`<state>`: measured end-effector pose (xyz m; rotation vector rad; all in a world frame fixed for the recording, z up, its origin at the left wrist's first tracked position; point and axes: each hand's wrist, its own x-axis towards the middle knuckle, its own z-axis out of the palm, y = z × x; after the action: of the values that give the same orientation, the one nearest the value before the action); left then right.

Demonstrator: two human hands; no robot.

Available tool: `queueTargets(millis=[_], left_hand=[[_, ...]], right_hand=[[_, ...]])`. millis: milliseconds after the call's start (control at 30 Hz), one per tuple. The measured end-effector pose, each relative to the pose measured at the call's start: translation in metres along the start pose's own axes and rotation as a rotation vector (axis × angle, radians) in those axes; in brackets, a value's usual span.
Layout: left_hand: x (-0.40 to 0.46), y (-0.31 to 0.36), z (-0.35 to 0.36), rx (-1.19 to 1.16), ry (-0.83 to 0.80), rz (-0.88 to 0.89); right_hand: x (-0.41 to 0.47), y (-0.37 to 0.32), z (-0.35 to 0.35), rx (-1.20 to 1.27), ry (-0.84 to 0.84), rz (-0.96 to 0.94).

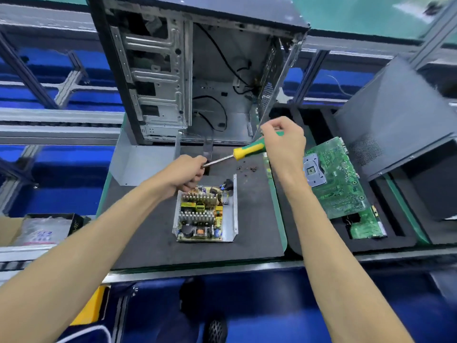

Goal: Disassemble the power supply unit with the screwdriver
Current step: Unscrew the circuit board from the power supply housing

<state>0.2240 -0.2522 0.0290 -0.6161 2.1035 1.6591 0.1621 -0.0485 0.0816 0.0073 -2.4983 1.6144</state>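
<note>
The power supply unit (205, 214) lies open on the dark mat, its circuit board with heat sinks and capacitors exposed in a metal tray. My right hand (284, 144) grips the yellow-green handle of the screwdriver (247, 151), held above the mat behind the unit. My left hand (188, 173) pinches the tip end of the screwdriver's shaft with curled fingers, just over the unit's far left corner. A grey metal cover (138, 162) lies to the left on the mat.
An empty computer case (197, 70) stands open behind the mat. Several loose screws (247, 168) lie right of the shaft. A green motherboard (333, 179) rests in a foam tray on the right, beside a dark side panel (395, 115). A box (44, 229) sits left.
</note>
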Motion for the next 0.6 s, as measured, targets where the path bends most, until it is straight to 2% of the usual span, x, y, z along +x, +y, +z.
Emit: queueTargets(millis=[233, 467, 533, 600], left_hand=[[0.053, 0.045, 0.028, 0.035, -0.162, 0.038], [0.098, 0.054, 0.057, 0.214, -0.273, 0.045], [0.111, 0.051, 0.061, 0.371, -0.269, 0.127], [0.122, 0.049, 0.063, 0.636, -0.248, 0.248]], right_hand=[[0.016, 0.053, -0.012, 0.281, 0.054, 0.465], [0.019, 0.079, -0.027, 0.24, 0.173, 0.526], [0.019, 0.083, -0.031, 0.233, 0.201, 0.536], [0.019, 0.086, -0.036, 0.254, 0.225, 0.548]])
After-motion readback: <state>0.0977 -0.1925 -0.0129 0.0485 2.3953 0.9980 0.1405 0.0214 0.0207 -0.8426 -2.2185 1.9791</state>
